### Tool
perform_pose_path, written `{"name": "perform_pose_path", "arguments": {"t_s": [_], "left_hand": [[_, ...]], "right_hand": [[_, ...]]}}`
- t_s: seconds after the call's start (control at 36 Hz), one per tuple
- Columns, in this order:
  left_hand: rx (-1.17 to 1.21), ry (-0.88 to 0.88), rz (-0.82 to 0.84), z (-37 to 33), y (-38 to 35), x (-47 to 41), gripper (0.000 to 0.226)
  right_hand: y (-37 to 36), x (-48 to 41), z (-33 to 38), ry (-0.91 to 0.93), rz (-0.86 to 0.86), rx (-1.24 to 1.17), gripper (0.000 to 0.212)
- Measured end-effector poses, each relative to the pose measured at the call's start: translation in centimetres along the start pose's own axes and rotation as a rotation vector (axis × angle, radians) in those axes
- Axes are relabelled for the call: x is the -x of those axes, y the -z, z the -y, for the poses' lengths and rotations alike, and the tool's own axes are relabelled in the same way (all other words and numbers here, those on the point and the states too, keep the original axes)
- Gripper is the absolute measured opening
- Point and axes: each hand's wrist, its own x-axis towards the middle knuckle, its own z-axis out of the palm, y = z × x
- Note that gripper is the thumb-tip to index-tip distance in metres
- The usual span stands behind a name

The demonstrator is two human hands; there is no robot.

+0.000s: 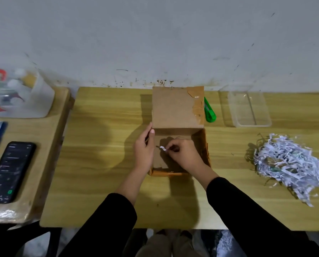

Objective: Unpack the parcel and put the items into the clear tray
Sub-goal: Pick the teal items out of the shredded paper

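A brown cardboard parcel (177,108) stands open at the table's middle, its lid flap raised toward the wall. My left hand (144,149) grips the box's left wall, thumb on the rim. My right hand (182,154) reaches inside the box and pinches a small white paper strip (162,148) between its fingertips. The box floor around it looks bare and shadowed. The clear tray (247,108) sits at the back right and holds nothing visible. A heap of shredded white paper (288,164) lies on the table to the right.
A green box cutter (209,112) lies between the parcel and the tray. On a second table at the left rest a black phone (10,171) and a translucent bin (21,93) of supplies. The wall runs close behind both tables.
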Motion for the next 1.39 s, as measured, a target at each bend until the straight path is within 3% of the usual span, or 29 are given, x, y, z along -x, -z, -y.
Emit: {"name": "perform_pose_path", "arguments": {"t_s": [0.22, 0.33, 0.44, 0.56, 0.64, 0.75, 0.83, 0.92, 1.0, 1.06, 1.28, 1.39], "left_hand": [[-0.219, -0.063, -0.102, -0.9, -0.2, 0.5, 0.036], [-0.362, -0.207, -0.23, -2.8, -0.6, 0.7, 0.034], [-0.339, -0.381, -0.194, -6.2, -3.3, 1.6, 0.029], [-0.292, -0.517, 0.021, -9.1, -9.2, 3.1, 0.022], [-0.309, -0.622, 0.311, -9.5, -15.0, 4.8, 0.022], [-0.446, -0.747, 0.717, -8.2, -22.5, 8.3, 0.043], [-0.621, -0.705, 0.885, -5.9, -26.5, 9.8, 0.065], [-0.667, -0.599, 0.86, -4.6, -27.9, 9.6, 0.078], [-0.671, -0.53, 0.81, -4.6, -27.2, 8.5, 0.049], [-0.611, -0.501, 0.806, -4.7, -26.2, 7.5, 0.043], [-0.467, -0.628, 0.526, -5.8, -25.7, 6.9, 0.025], [-0.465, -0.698, 0.691, -6.9, -27.1, 8.2, 0.028]], "right_hand": [[4.0, 1.1, -0.3, -0.008, -0.131, -0.12, 0.006], [7.2, 2.3, -1.1, 0.012, -0.202, -0.176, 0.008], [11.2, 4.4, -3.7, 0.025, -0.28, -0.158, 0.007], [15.8, 7.2, -8.4, -0.036, -0.372, -0.089, 0.009], [18.7, 9.8, -12.8, -0.108, -0.472, -0.057, 0.012], [21.0, 12.5, -18.4, -0.167, -0.513, 0.106, 0.02], [21.7, 13.4, -21.5, -0.141, -0.42, 0.213, 0.021], [22.5, 13.9, -23.6, -0.142, -0.402, 0.185, 0.021], [23.6, 14.5, -25.3, -0.222, -0.451, 0.129, 0.02], [24.1, 15.1, -26.3, -0.273, -0.466, 0.119, 0.02], [24.1, 14.1, -24.7, -0.171, -0.58, 0.125, 0.018], [22.5, 12.2, -23.4, 0.0, -0.407, 0.166, 0.022]]}}
